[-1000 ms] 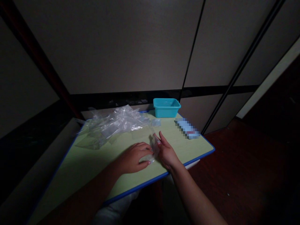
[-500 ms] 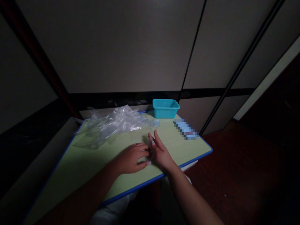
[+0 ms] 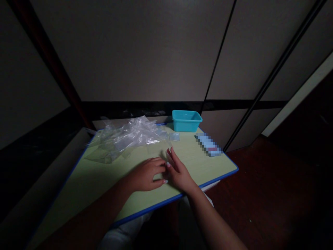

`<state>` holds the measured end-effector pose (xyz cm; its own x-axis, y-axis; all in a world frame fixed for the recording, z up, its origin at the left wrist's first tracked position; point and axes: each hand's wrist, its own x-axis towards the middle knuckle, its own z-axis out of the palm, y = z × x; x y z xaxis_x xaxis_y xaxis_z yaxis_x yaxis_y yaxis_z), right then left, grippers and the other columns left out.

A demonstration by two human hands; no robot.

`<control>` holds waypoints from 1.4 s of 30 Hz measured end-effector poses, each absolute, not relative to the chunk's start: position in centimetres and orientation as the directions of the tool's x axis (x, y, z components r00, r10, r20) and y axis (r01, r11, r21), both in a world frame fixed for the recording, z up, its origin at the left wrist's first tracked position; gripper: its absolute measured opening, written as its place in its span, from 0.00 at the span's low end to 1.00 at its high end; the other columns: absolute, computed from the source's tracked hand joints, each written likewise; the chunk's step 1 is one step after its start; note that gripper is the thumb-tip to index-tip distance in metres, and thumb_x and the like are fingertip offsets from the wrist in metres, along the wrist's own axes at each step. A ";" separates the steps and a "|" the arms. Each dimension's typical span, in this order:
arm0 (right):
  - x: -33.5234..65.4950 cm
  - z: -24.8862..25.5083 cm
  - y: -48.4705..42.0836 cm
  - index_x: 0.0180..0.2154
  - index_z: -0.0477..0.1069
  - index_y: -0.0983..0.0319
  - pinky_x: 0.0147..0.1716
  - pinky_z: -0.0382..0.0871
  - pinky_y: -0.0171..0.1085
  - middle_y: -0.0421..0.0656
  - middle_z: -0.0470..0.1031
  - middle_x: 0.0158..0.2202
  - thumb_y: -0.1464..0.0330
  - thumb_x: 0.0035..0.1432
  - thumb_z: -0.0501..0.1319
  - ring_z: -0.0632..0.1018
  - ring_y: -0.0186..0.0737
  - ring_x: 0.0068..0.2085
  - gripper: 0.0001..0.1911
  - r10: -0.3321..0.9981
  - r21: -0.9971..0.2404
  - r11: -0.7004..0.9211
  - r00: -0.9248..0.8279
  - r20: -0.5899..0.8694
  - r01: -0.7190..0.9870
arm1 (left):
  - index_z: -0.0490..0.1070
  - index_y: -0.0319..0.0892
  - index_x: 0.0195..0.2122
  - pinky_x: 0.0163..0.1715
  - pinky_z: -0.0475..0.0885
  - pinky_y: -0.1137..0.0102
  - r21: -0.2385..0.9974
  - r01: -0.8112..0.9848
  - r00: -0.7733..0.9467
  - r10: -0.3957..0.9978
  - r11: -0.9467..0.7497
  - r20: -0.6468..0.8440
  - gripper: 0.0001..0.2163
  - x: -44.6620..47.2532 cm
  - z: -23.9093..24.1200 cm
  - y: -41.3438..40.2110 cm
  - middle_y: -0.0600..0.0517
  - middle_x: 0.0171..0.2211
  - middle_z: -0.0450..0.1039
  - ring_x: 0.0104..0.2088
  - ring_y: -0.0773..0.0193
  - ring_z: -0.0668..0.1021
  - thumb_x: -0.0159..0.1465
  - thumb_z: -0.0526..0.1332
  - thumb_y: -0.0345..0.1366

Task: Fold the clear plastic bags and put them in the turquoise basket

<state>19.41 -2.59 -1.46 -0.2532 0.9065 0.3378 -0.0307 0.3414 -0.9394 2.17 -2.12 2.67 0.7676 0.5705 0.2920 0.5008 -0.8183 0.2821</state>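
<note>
Between the two hands, on the near middle of the tabletop, we make out a small clear plastic piece (image 3: 158, 176) as little more than a pale sheen in the dim light, and its outline is too faint for us to trace. The left hand (image 3: 147, 176) lies palm down over it, fingers bent and thumb drawn in toward them. We cannot tell whether they pinch the plastic or only rest on it. The right hand (image 3: 179, 172) sits just beside the left and touches its fingertips, with its own fingers stretched out and spread, clamped on nothing. Both forearms come in from the near edge of the pale green table with a blue rim (image 3: 104, 180). Beyond the hands, toward the far left of the table, we see a loose crumpled heap of clear plastic bags (image 3: 127, 137), and a few flat clear pieces trail from it toward the middle. At the far edge stands a small turquoise plastic tub (image 3: 186, 120), upright and well apart from the hands. To its right, near the table's right corner, lies a flat pale blue rectangular thing (image 3: 209, 144) that is blurred over. Grey wall panels (image 3: 145, 52) with dark seams rise behind the table, and a dark reddish floor (image 3: 273, 194) shows to the right.
</note>
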 end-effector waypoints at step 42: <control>19.2 1.4 -5.2 0.64 0.37 0.67 0.58 0.22 0.57 0.53 0.48 0.64 0.70 0.56 0.49 0.52 0.41 0.64 0.37 0.751 -0.329 0.651 -0.642 0.153 0.684 | 0.68 0.41 0.31 0.26 0.64 0.73 0.820 0.513 0.266 0.955 -0.254 0.130 0.05 0.4 0.3 1.1 0.56 0.22 0.68 0.25 0.65 0.72 0.54 0.54 0.33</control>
